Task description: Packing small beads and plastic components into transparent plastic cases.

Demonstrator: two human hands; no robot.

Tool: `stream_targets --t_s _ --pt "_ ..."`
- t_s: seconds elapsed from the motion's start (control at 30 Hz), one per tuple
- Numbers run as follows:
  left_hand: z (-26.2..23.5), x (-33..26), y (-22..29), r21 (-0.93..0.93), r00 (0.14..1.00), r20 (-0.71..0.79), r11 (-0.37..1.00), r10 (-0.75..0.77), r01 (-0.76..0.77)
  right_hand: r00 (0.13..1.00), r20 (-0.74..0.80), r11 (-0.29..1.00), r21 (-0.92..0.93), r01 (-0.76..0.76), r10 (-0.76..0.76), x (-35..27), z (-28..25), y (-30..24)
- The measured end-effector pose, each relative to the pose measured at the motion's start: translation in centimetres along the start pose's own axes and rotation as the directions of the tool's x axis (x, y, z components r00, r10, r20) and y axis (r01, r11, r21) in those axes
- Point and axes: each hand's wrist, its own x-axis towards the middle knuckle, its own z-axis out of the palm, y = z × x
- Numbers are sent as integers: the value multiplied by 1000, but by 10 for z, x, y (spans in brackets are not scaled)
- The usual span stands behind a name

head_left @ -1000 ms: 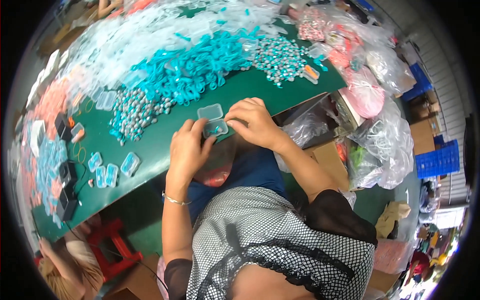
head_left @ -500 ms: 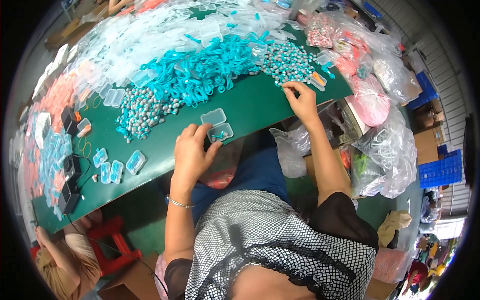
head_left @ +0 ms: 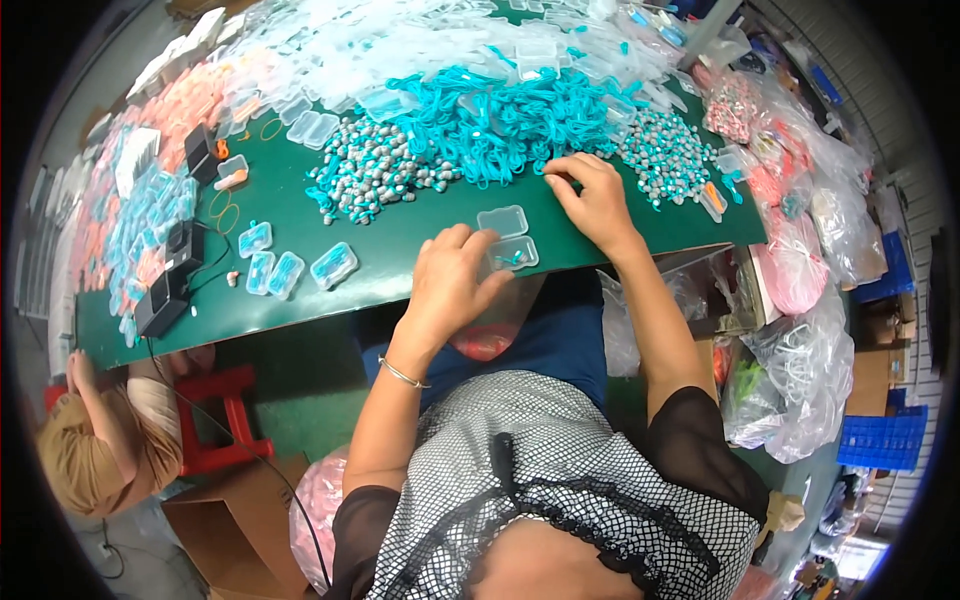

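Note:
A small clear plastic box [head_left: 517, 254] lies with its lid hinged open near the table's front edge. A few tiny turquoise and grey pieces show inside it. My left hand [head_left: 452, 272] is at the box's left side, thumb spread from the curved fingers. Farther right, my right hand [head_left: 598, 205] has its thumb and forefinger drawn together at the front of a heap of turquoise cords [head_left: 500, 125]. What sits between those fingertips, if anything, is too small to make out. Grey-and-turquoise bead-like pieces form one heap [head_left: 365, 165] left of the cords and another [head_left: 665, 155] right of them.
Several filled boxes [head_left: 334, 265] lie to the left on the green table [head_left: 400, 232]. Black box-shaped devices [head_left: 163, 303] with a cable stand beyond them. Empty clear cases [head_left: 330, 50] cover the far side. Stuffed plastic bags [head_left: 790, 370] crowd the right. Someone sits by a red stool [head_left: 225, 420].
My right hand has moved left from the right bead heap to the front of the cords. My left hand stays by the box. The whole view has swung leftward.

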Motion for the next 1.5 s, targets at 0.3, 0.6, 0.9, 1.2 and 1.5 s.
stream_targets --t_s 0.3,0.6,0.9,1.2,1.5 --pt "2 -3 -2 -26 999 -43 1000 17 -19 984 -112 924 -372 87 -138 40 60 -12" --pt "-3 -9 -11 -95 998 -68 996 -11 4 978 -57 955 232 -184 202 4 20 -19" --pt "-1 -5 -14 -140 999 -47 990 -23 16 973 186 978 181 100 -134 -39 9 -41" --pt "-1 -7 -12 -152 996 5 985 -86 86 902 257 915 -115 386 -347 -38 0 -58" --pt "-1 -9 -12 -124 998 -25 991 -58 54 965 237 993 -9 117 -112 -18 10 -43"
